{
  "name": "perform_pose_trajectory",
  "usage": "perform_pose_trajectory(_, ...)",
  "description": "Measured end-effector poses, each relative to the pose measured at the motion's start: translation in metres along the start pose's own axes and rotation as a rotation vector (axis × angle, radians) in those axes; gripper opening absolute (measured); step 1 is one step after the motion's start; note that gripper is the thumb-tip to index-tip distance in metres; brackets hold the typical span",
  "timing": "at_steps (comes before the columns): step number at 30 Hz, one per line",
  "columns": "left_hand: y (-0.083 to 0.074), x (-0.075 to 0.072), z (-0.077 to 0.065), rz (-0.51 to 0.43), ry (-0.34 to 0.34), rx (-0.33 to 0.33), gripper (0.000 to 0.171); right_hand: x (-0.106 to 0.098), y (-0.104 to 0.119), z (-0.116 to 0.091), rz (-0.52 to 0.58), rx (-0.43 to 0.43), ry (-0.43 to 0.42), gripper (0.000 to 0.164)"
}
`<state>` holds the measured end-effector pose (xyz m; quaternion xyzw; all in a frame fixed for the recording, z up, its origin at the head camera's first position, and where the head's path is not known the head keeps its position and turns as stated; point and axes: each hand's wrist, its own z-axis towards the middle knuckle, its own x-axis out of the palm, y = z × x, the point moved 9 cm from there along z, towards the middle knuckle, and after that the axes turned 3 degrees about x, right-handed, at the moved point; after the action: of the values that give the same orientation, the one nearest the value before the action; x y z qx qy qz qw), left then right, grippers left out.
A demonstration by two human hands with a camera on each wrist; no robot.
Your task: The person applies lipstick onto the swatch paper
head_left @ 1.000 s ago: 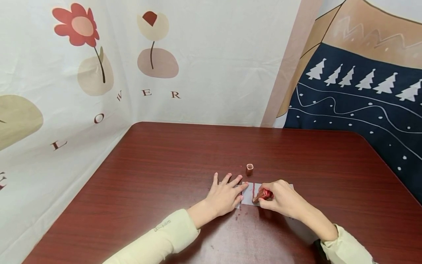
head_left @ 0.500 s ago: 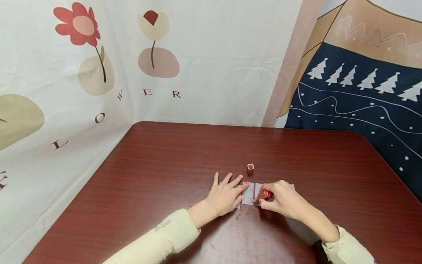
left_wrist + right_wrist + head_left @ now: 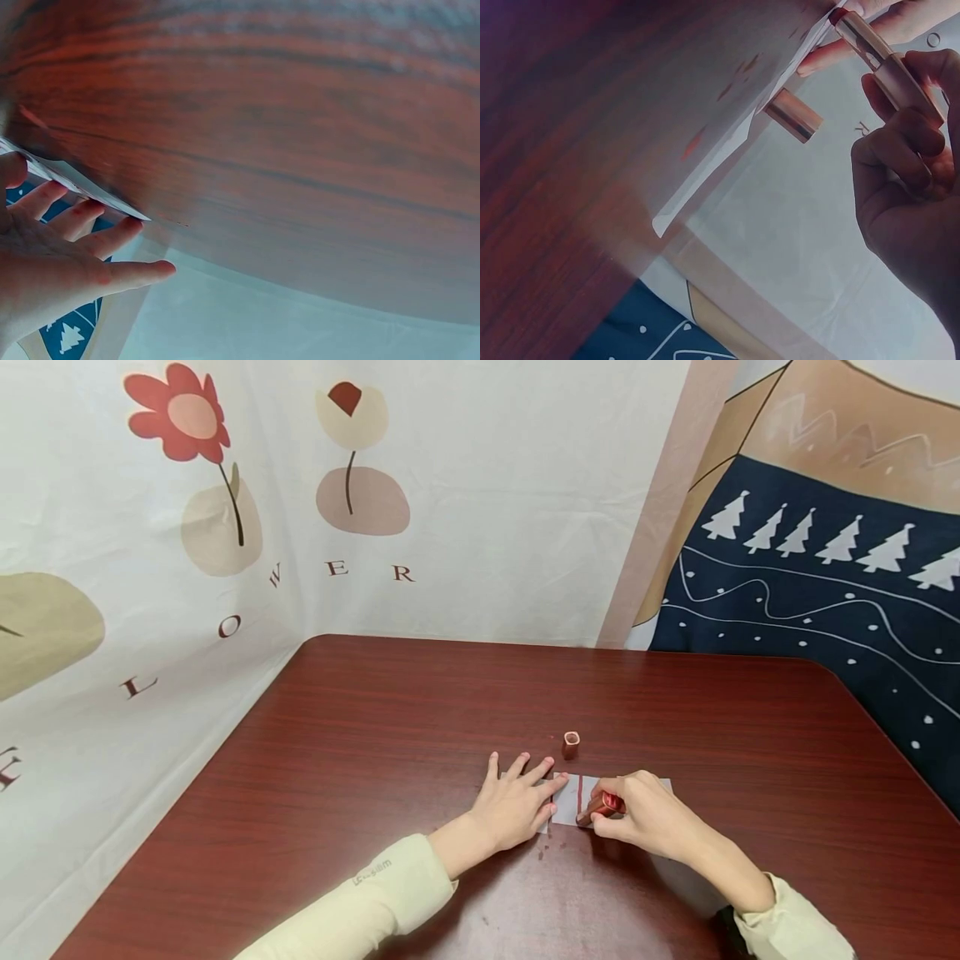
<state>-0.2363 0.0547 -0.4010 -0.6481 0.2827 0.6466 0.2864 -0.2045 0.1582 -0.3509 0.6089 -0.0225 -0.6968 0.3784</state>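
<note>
My right hand (image 3: pixel 652 814) pinches a lipstick (image 3: pixel 600 807) with a shiny metallic case, tilted, its tip down at the white paper (image 3: pixel 566 802). A red line (image 3: pixel 580 792) runs across the paper and ends at that tip. In the right wrist view the lipstick's bullet (image 3: pixel 838 15) shows red at the paper. My left hand (image 3: pixel 513 806) lies over the paper's left part with fingers spread, hiding much of it. In the left wrist view its fingertips touch the sheet (image 3: pixel 90 186). The lipstick cap (image 3: pixel 571 746) stands upright behind the paper, hollow end up.
Everything is on a dark red wooden table (image 3: pixel 405 710). Small reddish smudges (image 3: pixel 542 850) mark the wood in front of the paper. A white curtain with printed flowers (image 3: pixel 495 527) hangs behind and at left; a dark blue printed cloth (image 3: pixel 795 602) hangs at right.
</note>
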Motion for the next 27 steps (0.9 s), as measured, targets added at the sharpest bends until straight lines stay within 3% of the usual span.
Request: perform_pose_trajectory(27,0.0012,0.0020,0.0011,0.008,0.010,0.004,0.044,0.0003,0.0043,-0.0004,-0.004,-0.021,0.005,0.007)
